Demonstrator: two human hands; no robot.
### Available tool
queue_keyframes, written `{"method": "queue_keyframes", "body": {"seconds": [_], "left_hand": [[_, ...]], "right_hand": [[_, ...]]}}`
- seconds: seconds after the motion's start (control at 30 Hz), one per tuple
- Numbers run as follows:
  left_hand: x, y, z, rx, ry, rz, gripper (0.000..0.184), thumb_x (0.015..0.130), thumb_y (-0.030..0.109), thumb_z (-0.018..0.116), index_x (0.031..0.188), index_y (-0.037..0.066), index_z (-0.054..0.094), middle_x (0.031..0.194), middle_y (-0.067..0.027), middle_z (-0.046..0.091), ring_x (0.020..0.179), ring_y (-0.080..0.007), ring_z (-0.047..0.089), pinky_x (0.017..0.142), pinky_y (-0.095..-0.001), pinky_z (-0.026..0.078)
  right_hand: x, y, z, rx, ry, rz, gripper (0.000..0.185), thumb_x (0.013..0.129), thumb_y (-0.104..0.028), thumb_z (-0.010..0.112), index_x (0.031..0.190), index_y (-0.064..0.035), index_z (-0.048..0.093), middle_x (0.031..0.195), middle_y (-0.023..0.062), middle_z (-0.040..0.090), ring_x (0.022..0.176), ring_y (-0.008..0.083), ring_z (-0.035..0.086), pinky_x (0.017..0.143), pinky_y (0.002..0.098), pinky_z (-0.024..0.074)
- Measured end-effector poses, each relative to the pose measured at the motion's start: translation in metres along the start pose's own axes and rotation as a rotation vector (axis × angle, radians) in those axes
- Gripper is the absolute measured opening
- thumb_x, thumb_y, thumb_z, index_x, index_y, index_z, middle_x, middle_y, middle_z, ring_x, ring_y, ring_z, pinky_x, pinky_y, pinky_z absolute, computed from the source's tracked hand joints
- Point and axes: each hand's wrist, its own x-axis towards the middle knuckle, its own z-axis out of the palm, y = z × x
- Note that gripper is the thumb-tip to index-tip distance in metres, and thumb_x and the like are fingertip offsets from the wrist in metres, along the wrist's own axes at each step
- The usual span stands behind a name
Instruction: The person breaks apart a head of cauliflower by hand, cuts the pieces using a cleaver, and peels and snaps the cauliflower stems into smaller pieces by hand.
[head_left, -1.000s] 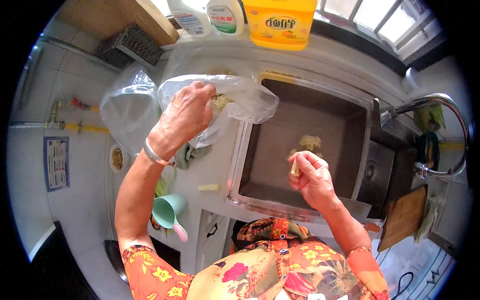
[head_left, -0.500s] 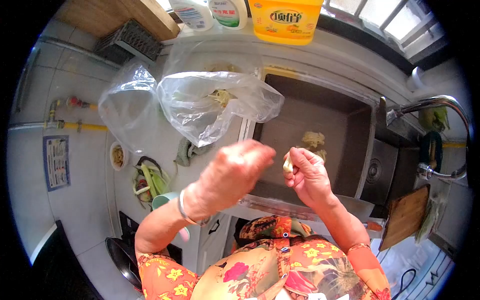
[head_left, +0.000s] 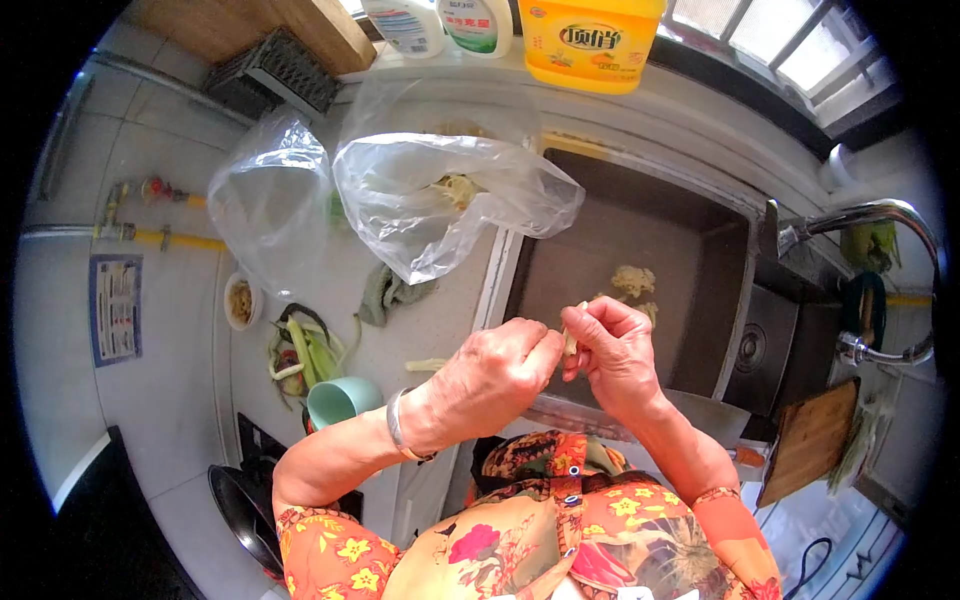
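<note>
My right hand (head_left: pixel 618 355) pinches a small pale piece of cauliflower (head_left: pixel 571 343) between thumb and fingers, over the front edge of the sink (head_left: pixel 560 230). Close against it, my left hand (head_left: pixel 495 370) is closed, knuckles up; its fingertips are turned away, so whatever they hold is hidden. Beyond the hands, cauliflower florets (head_left: pixel 632 281) lie on the dark sink bottom. To the left of the sink an opened clear plastic bag (head_left: pixel 400 225) has more pale cauliflower pieces (head_left: pixel 458 190) inside.
On the left counter are a grey-green cloth (head_left: pixel 390 295), a pale stalk (head_left: pixel 426 365), a light green cup (head_left: pixel 343 401), green vegetable scraps (head_left: pixel 312 355) and a small bowl (head_left: pixel 243 301). A faucet (head_left: pixel 900 215) and a cutting board (head_left: pixel 810 440) stand right. Bottles (head_left: pixel 590 45) line the sill.
My left hand has come down and right to meet my right hand at the cauliflower piece. My right hand stays nearly in place. The whole view has shifted slightly.
</note>
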Motion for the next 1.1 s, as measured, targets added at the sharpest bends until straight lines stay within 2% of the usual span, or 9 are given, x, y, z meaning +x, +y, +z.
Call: {"method": "queue_keyframes", "body": {"seconds": [0.4,0.47,0.53,0.6,0.7,0.8,0.9,1.03,1.1], "left_hand": [[0.005,-0.006,-0.002,-0.126,0.214,-0.043,0.01,0.065,0.0,0.065,0.073,0.003,0.059,0.064,-0.0082,0.058,0.054,-0.0218,0.06,0.05,-0.0298,0.049],[0.01,-0.009,-0.013,-0.08,0.232,-0.039,0.011,0.063,0.0,0.066,0.073,0.003,0.06,0.064,-0.0077,0.059,0.054,-0.0193,0.06,0.05,-0.0281,0.049],[0.014,-0.015,-0.026,0.058,0.35,-0.066,0.01,0.065,0.002,0.064,0.071,0.003,0.056,0.064,-0.0089,0.056,0.057,-0.024,0.059,0.051,-0.0324,0.049],[0.017,-0.03,-0.044,0.162,0.466,-0.046,0.011,0.065,-0.001,0.065,0.073,0.003,0.06,0.066,-0.0071,0.061,0.052,-0.0152,0.058,0.048,-0.0259,0.047],[0.02,-0.047,-0.065,0.327,0.493,-0.096,0.009,0.068,-0.002,0.065,0.075,0.002,0.06,0.067,-0.0076,0.061,0.053,-0.0145,0.058,0.05,-0.0252,0.048],[0.018,-0.07,-0.067,0.462,0.392,-0.209,0.011,0.071,-0.003,0.063,0.081,0.0,0.061,0.075,-0.0105,0.062,0.059,-0.0186,0.06,0.054,-0.028,0.05],[0.019,-0.083,-0.059,0.548,0.332,-0.28,0.023,0.075,-0.003,0.06,0.098,0.001,0.061,0.092,-0.0152,0.061,0.078,-0.0314,0.063,0.062,-0.0369,0.051],[0.022,-0.079,-0.055,0.512,0.374,-0.265,0.022,0.075,-0.002,0.061,0.097,0.001,0.062,0.092,-0.0153,0.062,0.079,-0.0316,0.063,0.065,-0.0363,0.052],[0.025,-0.067,-0.056,0.411,0.423,-0.118,0.018,0.075,-0.001,0.063,0.093,0.001,0.063,0.091,-0.0146,0.063,0.075,-0.0284,0.064,0.064,-0.0341,0.052]], "right_hand": [[-0.002,-0.001,-0.011,0.125,-0.243,0.14,0.018,0.089,-0.017,0.056,0.083,0.0002,0.059,0.067,0.0042,0.058,0.053,0.0097,0.054,0.045,0.0244,0.0475],[-0.001,-0.003,-0.012,0.114,-0.263,0.143,0.019,0.09,-0.017,0.056,0.084,0.0006,0.059,0.067,0.0038,0.057,0.053,0.0096,0.053,0.044,0.0243,0.0472],[0.001,-0.002,-0.014,0.121,-0.299,0.133,0.023,0.091,-0.02,0.054,0.086,0.0021,0.057,0.064,0.0054,0.055,0.051,0.0105,0.052,0.042,0.0236,0.0455],[0.002,-0.003,-0.018,0.137,-0.312,0.132,0.022,0.091,-0.019,0.054,0.085,0.0013,0.058,0.065,0.0046,0.056,0.053,0.0099,0.053,0.044,0.0235,0.0458],[0.004,-0.004,-0.019,0.161,-0.301,0.118,0.021,0.091,-0.019,0.054,0.085,0.0001,0.059,0.067,0.0041,0.057,0.055,0.0095,0.054,0.046,0.0232,0.046],[0.007,-0.005,-0.017,0.187,-0.256,0.108,0.021,0.092,-0.02,0.052,0.087,-0.0002,0.058,0.067,0.0046,0.057,0.056,0.01,0.054,0.047,0.0232,0.0464],[0.01,-0.005,-0.014,0.21,-0.213,0.11,0.022,0.093,-0.021,0.051,0.09,-0.0001,0.057,0.066,0.0056,0.057,0.056,0.011,0.055,0.048,0.023,0.047],[0.011,-0.004,-0.015,0.233,-0.18,0.113,0.022,0.093,-0.021,0.05,0.093,0.0002,0.056,0.067,0.0066,0.057,0.058,0.0125,0.057,0.051,0.0229,0.0485],[0.012,-0.003,-0.015,0.254,-0.189,0.104,0.022,0.093,-0.021,0.05,0.094,0.0005,0.056,0.069,0.0065,0.057,0.059,0.0127,0.057,0.052,0.0232,0.0489]]}}
